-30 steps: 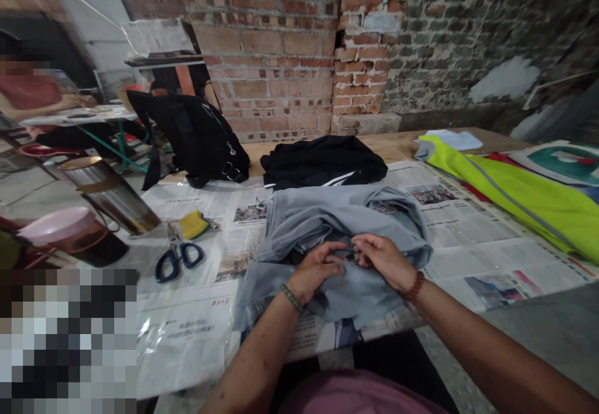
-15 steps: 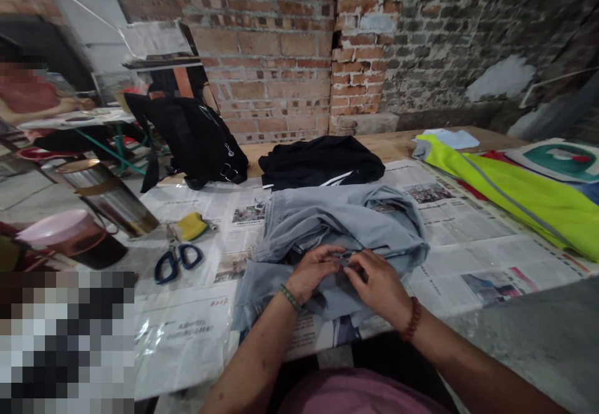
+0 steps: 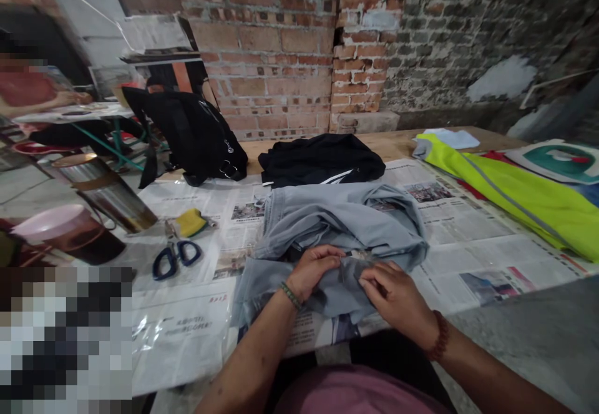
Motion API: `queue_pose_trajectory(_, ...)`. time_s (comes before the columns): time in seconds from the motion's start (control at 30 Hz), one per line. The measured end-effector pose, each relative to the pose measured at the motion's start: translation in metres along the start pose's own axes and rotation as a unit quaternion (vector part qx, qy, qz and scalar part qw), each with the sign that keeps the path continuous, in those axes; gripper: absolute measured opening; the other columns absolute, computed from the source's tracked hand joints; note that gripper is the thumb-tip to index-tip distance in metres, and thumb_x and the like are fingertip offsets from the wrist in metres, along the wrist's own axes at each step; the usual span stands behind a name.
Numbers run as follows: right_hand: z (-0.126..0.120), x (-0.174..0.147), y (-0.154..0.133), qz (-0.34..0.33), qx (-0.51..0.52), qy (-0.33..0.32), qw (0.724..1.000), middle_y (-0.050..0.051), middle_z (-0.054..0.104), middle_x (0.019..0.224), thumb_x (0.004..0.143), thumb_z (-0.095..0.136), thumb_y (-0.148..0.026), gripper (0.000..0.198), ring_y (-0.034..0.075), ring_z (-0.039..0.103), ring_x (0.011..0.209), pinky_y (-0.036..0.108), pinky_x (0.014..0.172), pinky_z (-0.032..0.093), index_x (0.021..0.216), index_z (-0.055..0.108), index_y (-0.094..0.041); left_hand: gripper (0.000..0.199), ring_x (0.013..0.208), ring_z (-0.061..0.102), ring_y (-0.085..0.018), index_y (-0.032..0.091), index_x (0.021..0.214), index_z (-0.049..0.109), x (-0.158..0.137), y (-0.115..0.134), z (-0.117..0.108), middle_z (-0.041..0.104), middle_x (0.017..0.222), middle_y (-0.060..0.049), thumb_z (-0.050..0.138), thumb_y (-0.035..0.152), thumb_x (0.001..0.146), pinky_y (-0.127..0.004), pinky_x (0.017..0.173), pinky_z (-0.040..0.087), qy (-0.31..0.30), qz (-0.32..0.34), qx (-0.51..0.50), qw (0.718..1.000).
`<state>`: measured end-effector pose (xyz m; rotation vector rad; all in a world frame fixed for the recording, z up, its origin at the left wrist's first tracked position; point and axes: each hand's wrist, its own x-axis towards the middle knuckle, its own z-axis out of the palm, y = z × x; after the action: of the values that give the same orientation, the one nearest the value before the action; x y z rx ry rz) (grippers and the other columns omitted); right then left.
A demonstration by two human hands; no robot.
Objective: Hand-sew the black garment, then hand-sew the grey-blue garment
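Note:
A grey garment (image 3: 341,214) lies bunched on the newspaper-covered table in front of me. My left hand (image 3: 316,269), with a green beaded bracelet at the wrist, pinches a fold of it between thumb and fingers. To the right, my right hand (image 3: 390,289) is closed in a pinch just above the cloth, a little apart from the left. Whatever lies between its fingertips is too small to make out. Behind the grey garment rests a folded black garment (image 3: 318,158) with white stripes.
Left of the garment lie blue-handled scissors (image 3: 178,258) and a yellow sponge (image 3: 191,223). A steel flask (image 3: 112,192) and a pink-lidded container (image 3: 75,233) stand farther left. Behind is a black backpack (image 3: 196,133). A yellow vest (image 3: 510,195) and an iron (image 3: 556,159) occupy the right. Another person sits far left.
My right hand has drawn away to the right and slightly down from my left hand, opening a gap between them. The left hand keeps its place on the grey garment.

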<state>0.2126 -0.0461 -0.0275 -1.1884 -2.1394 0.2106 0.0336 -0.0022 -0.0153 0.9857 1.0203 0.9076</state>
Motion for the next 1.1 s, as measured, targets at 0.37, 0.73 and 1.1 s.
queue_pose_trajectory(0.37,-0.023,-0.004,0.007,0.043,0.015,-0.023,0.999,-0.001,0.049,0.053,0.083,0.048,-0.028,0.031,0.013,0.046,0.055,0.029,0.063,0.033,0.053,0.046,-0.02,0.018,0.056,0.048,-0.009,0.015,0.075,0.069,0.001,-0.003,-0.002,0.06,0.063,0.001,0.065,0.018,0.058,-0.02,0.054,0.034,-0.02,-0.012,-0.013,1.0)
queue_pose_trajectory(0.73,-0.001,0.06,0.01,0.178,0.248,-0.059,0.95,0.001,0.056,0.071,0.076,0.05,-0.025,0.021,0.013,0.05,0.062,0.024,0.055,0.04,0.091,0.064,-0.021,0.061,0.058,0.052,-0.01,0.021,0.112,0.053,0.002,-0.005,-0.009,0.062,0.071,0.002,0.065,0.008,0.054,-0.021,0.059,0.036,-0.078,0.002,-0.055,0.995)
queue_pose_trajectory(1.1,0.015,0.034,0.008,-0.132,-0.009,-0.05,0.99,0.006,0.056,0.086,0.08,0.052,-0.017,0.018,0.018,0.05,0.084,0.035,0.077,0.038,0.095,0.06,-0.021,0.043,0.063,0.052,-0.012,0.017,0.102,0.06,0.003,-0.007,-0.009,0.062,0.069,0.001,0.058,0.014,0.059,-0.023,0.062,0.036,-0.027,-0.007,-0.054,0.998)
